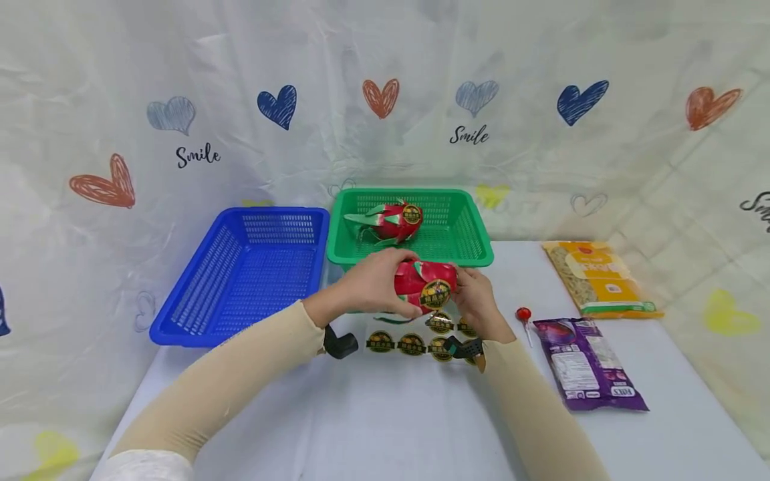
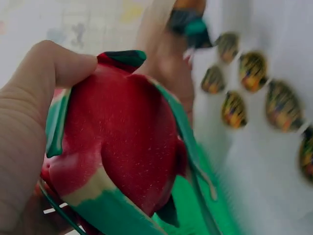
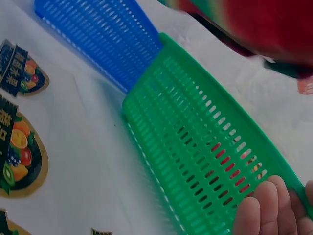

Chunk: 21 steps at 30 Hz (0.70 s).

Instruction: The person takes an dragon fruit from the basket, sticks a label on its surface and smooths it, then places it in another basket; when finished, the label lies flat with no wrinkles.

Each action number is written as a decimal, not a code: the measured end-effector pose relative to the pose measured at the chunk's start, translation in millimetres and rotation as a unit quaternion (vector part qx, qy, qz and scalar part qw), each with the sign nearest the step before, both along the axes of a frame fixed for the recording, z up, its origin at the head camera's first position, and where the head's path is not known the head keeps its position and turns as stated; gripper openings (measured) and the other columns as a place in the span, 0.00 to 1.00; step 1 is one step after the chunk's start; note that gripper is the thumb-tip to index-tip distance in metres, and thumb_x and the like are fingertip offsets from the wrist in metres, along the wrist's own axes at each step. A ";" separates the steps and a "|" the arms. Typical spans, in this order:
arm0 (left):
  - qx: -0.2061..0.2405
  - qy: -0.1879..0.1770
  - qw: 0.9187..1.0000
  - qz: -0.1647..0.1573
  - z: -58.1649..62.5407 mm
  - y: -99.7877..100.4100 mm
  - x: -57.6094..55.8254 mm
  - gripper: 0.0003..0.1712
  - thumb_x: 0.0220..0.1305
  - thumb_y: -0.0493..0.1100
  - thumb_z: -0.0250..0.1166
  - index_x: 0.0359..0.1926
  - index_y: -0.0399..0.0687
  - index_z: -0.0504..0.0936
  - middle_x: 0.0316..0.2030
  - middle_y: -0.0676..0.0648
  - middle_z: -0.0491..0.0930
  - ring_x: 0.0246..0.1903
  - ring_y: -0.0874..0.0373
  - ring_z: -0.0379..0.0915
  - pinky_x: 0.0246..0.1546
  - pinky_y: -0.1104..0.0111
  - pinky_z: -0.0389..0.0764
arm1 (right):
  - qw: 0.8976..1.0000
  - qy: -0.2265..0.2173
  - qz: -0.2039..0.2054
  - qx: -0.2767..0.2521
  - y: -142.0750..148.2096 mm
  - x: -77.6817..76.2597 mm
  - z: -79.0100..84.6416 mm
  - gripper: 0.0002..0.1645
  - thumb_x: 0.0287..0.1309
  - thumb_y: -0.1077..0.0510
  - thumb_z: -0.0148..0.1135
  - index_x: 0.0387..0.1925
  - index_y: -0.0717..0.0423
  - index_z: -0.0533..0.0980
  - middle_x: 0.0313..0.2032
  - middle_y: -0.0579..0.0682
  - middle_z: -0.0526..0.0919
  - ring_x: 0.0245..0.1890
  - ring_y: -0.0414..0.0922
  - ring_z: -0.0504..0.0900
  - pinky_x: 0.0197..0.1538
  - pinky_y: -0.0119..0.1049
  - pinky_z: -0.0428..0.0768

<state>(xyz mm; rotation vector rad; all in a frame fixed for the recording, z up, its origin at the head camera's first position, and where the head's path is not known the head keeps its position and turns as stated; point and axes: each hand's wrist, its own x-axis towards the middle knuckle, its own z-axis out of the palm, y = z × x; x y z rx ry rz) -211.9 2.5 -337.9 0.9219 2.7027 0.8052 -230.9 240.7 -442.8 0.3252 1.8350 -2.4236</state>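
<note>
My left hand [image 1: 374,284] grips a red dragon fruit [image 1: 410,279] with green scales, held above the table in front of the green basket. A round black-and-gold sticker [image 1: 436,294] shows on the fruit's side. My right hand [image 1: 479,304] is at the fruit's right end, its fingers partly hidden behind it in the head view. The right wrist view has its loosely bent fingers [image 3: 268,205] below the blurred fruit [image 3: 286,22]. In the left wrist view, the left thumb [image 2: 73,68] presses on the fruit's red skin.
Several round stickers [image 1: 380,342] lie under the hands. Behind stands the green basket [image 1: 481,252], with another stickered dragon fruit [image 1: 394,224] inside. A blue basket [image 1: 240,332] is left. To the right lie a red lollipop [image 1: 523,313], a purple bag [image 1: 577,371] and a yellow bag [image 1: 601,280].
</note>
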 end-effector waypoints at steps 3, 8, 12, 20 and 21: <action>0.003 0.007 1.000 0.009 10.5 6.4 -24.0 0.53 0.50 0.60 0.80 0.74 0.53 0.68 0.64 0.50 0.77 0.58 0.55 0.78 0.55 0.59 0.85 | 1.000 0.010 -0.001 -0.021 0.2 1.2 -1.6 0.13 0.81 0.54 0.50 0.39 0.52 0.77 0.28 0.39 0.85 0.33 0.34 0.84 0.43 0.28 0.84; -0.015 0.019 1.000 0.010 21.8 12.1 -61.1 0.54 0.53 0.58 0.78 0.76 0.50 0.65 0.66 0.48 0.76 0.60 0.53 0.77 0.59 0.57 0.83 | 1.000 0.009 0.001 -0.019 -0.8 1.6 -3.9 0.19 0.80 0.53 0.52 0.55 0.66 0.74 0.33 0.40 0.90 0.38 0.35 0.89 0.46 0.28 0.86; -0.017 0.008 1.000 0.020 24.1 13.5 -85.6 0.52 0.53 0.55 0.77 0.76 0.49 0.65 0.64 0.47 0.77 0.57 0.53 0.77 0.55 0.59 0.84 | 1.000 0.014 0.001 -0.009 -4.1 0.6 -3.5 0.24 0.79 0.53 0.53 0.59 0.72 0.73 0.33 0.41 0.91 0.35 0.35 0.88 0.46 0.29 0.87; -0.066 -0.026 0.997 0.029 17.5 28.7 -119.4 0.51 0.56 0.55 0.76 0.76 0.49 0.63 0.64 0.45 0.76 0.59 0.50 0.75 0.56 0.58 0.84 | 1.000 0.013 -0.010 -0.001 -2.7 1.2 -3.7 0.20 0.78 0.52 0.55 0.51 0.67 0.77 0.31 0.42 0.90 0.33 0.37 0.89 0.44 0.30 0.87; -0.078 -0.028 0.996 0.029 15.8 31.3 -122.8 0.51 0.56 0.55 0.76 0.76 0.49 0.63 0.64 0.45 0.76 0.59 0.50 0.75 0.56 0.58 0.83 | 1.000 0.015 -0.012 -0.001 -2.1 1.6 -3.5 0.20 0.78 0.52 0.55 0.51 0.68 0.77 0.31 0.43 0.90 0.33 0.37 0.89 0.43 0.30 0.87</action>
